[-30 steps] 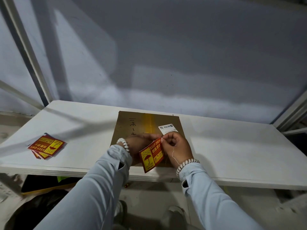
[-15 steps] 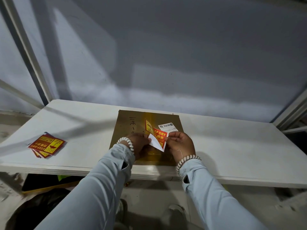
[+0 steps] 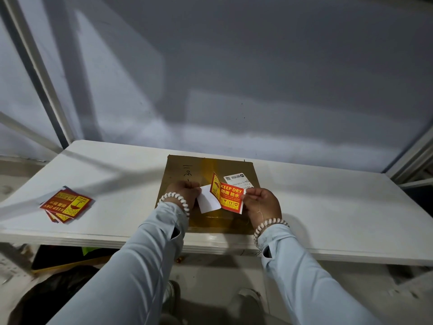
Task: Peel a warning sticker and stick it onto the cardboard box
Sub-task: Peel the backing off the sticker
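Note:
A flat brown cardboard box [image 3: 185, 170] lies on the white table, sealed with yellowish tape and bearing a small white shipping label [image 3: 237, 179]. Above it I hold a red and yellow "KEEP DRY" warning sticker [image 3: 227, 195]. My right hand [image 3: 261, 204] pinches the sticker's right edge. My left hand [image 3: 185, 193] pinches the white backing paper [image 3: 208, 202], which curls away from the sticker's left part. Sticker and backing still meet near the middle. Both wrists wear white bead bracelets.
A small pile of the same red warning stickers [image 3: 66, 205] lies on the left of the white table [image 3: 339, 207]. A grey wall rises behind the table, with metal frame posts at both sides. Dark bags and my shoes show under the front edge.
One second ago the sticker was whole in both hands. My hands have since moved apart, and the white backing has peeled away to the left while the sticker has swung to face me.

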The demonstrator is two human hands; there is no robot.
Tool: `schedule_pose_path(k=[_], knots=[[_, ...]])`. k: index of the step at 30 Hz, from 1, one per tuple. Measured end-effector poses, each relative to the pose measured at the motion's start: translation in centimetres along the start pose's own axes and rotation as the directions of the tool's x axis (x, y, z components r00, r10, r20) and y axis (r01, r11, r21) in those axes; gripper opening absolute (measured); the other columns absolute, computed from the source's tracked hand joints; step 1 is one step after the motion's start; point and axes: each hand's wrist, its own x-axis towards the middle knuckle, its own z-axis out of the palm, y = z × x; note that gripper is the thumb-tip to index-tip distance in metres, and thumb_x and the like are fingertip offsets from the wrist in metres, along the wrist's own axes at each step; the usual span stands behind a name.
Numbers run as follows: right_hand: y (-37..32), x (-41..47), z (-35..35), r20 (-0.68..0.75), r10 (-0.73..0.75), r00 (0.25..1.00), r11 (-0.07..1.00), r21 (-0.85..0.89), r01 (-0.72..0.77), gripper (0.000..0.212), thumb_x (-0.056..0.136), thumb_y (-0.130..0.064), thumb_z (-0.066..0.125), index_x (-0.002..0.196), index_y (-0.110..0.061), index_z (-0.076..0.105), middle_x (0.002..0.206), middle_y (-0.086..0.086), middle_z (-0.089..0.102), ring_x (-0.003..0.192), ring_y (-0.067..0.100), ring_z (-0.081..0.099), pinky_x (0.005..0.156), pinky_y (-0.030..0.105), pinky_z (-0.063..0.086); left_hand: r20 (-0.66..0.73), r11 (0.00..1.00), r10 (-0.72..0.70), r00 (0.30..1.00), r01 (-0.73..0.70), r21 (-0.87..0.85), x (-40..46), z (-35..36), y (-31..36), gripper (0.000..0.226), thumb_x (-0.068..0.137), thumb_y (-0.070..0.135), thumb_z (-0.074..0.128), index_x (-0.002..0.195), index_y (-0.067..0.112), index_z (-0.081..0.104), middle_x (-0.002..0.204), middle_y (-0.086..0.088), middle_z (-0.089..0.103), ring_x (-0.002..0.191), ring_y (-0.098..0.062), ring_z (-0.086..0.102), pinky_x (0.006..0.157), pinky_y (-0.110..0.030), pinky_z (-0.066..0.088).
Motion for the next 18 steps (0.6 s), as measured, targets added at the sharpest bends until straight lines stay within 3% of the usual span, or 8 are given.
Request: schedule_pose_path(k=[6, 11, 18], knots=[[0.2, 0.3, -0.6, -0.024, 0.006, 1.0, 1.0, -0.027, -0.007, 0.013, 0.084, -0.011, 0.068, 0.089, -0.018, 0.058, 0.115, 0.012, 0.066, 0.102, 0.031, 0.066, 0.074, 0.033, 0.058, -0.064, 0.988, 0.114, 0.991, -0.106, 0.111, 0.1, -0.6, -0.4, 0.024, 0.089, 0.02, 0.062, 0.108, 0.007, 0.07, 0.118, -0.012, 0.066, 0.107, -0.033, 0.061, 0.097, -0.044, 0.051], [0.6, 0.6, -0.9, -0.044, 0.024, 0.999, 0.999, -0.025, -0.025, 0.016, 0.082, -0.011, 0.069, 0.084, -0.021, 0.058, 0.108, 0.014, 0.07, 0.096, 0.031, 0.068, 0.083, 0.044, 0.058, -0.105, 0.97, 0.171, 0.98, -0.149, 0.193, 0.4, -0.9, -0.6, 0.022, 0.09, 0.019, 0.06, 0.104, 0.005, 0.07, 0.114, -0.012, 0.067, 0.105, -0.033, 0.06, 0.097, -0.042, 0.051], [1.0, 1.0, -1.9, -0.067, 0.008, 0.998, 0.997, -0.074, -0.013, 0.013, 0.083, -0.01, 0.067, 0.086, -0.018, 0.058, 0.1, 0.012, 0.072, 0.089, 0.028, 0.07, 0.082, 0.044, 0.058, -0.135, 0.97, 0.152, 0.979, -0.122, 0.208, 1.0, -1.9, -0.8, 0.021, 0.088, 0.019, 0.062, 0.103, 0.008, 0.072, 0.111, -0.013, 0.068, 0.104, -0.033, 0.061, 0.096, -0.041, 0.051]])
